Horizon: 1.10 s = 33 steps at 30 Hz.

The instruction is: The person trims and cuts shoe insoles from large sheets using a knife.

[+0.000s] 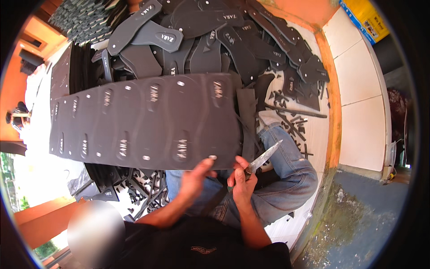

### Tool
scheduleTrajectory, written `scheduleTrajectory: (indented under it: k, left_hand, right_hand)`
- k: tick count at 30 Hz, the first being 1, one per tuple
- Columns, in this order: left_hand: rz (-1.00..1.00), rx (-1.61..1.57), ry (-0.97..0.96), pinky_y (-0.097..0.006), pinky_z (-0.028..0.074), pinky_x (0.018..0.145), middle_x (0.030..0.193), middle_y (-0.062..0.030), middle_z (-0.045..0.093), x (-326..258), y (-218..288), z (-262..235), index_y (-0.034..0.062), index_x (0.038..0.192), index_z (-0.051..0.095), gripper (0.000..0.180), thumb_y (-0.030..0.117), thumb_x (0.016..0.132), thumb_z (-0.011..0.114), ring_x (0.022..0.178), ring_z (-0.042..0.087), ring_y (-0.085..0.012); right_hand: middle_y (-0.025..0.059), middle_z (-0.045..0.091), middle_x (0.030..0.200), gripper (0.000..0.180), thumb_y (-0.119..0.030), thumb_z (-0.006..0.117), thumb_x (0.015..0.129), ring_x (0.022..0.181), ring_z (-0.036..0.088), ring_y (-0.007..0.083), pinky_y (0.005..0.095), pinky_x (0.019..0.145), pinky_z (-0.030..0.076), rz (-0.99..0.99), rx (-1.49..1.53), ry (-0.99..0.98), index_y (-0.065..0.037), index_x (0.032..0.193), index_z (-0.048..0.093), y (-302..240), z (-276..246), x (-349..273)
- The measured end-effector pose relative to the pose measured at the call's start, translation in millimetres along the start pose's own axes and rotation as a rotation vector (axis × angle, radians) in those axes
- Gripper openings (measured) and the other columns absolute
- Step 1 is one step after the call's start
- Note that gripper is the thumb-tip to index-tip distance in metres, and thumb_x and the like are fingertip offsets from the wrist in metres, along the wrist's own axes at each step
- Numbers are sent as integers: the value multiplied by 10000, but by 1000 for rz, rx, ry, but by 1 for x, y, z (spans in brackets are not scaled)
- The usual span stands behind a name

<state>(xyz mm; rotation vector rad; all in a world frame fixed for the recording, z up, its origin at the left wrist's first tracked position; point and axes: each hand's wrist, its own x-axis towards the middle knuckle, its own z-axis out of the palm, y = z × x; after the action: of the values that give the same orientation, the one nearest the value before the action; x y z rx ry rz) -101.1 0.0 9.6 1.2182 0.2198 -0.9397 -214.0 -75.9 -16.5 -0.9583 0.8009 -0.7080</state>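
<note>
A long dark foam sheet (197,119) stretches from above my lap toward the far left, pressed with rows of sole outlines, white lettering and small white dots. My left hand (195,178) grips its near edge close to the right corner, thumb on top and the other fingers hidden underneath. In my right hand (243,181) is a knife (268,154), its worn blade angled up and to the right, away from the sheet. The fingers of that hand wrap round the handle just beside the sheet's near right corner.
Cut dark soles (206,22) are heaped beyond the sheet. Stacked dark pieces (87,20) rise at the far left. Foam offcuts (295,127) litter the floor on both sides of my jeans-clad legs (289,172). A tiled wall (358,80) stands at the right.
</note>
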Motion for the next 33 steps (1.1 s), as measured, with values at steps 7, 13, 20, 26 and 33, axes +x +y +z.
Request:
scheduleTrajectory:
  k: [7, 13, 20, 26, 33]
  left_hand:
    - [-125, 73, -237, -242, 420, 531, 706, -7, 544, 17, -37, 20, 62, 913, 588, 215, 263, 854, 639, 574, 512, -92]
    - [121, -61, 3, -333, 455, 722, 925, -70, 580, 9, 19, -45, 39, 1076, 542, 311, 290, 891, 545, 832, 560, -185]
    - [691, -376, 257, -441, 444, 914, 1134, -145, 567, -21, 158, -206, 6, 1222, 476, 438, 315, 913, 467, 1072, 538, -276]
    - [579, -411, -38, -422, 460, 907, 1158, -132, 567, 3, 126, -132, 5, 1212, 491, 355, 212, 924, 500, 1066, 557, -248]
    - [40, -436, -83, -405, 529, 834, 1147, -63, 492, 18, -32, 62, 80, 1272, 391, 474, 33, 851, 603, 1033, 519, -200]
  right_hand:
    - [-16, 471, 607, 182, -171, 643, 846, 432, 397, 72, 240, 391, 325, 269, 86, 283, -43, 920, 537, -15, -2, 26]
    - [-2, 488, 653, 231, -32, 680, 790, 421, 393, 80, 248, 392, 325, 145, 213, 298, -78, 869, 468, -19, -30, 31]
    - [14, 524, 746, 283, -71, 657, 802, 418, 385, 75, 222, 371, 366, -12, 163, 153, -123, 991, 454, -111, -131, 67]
    - [8, 531, 785, 384, -380, 541, 911, 493, 380, 37, 193, 444, 327, -226, -11, 335, -26, 1058, 518, -181, -177, 119]
    - [122, 640, 878, 387, -314, 564, 904, 474, 410, 66, 225, 423, 363, -30, -289, 415, 1, 1127, 548, -129, -152, 105]
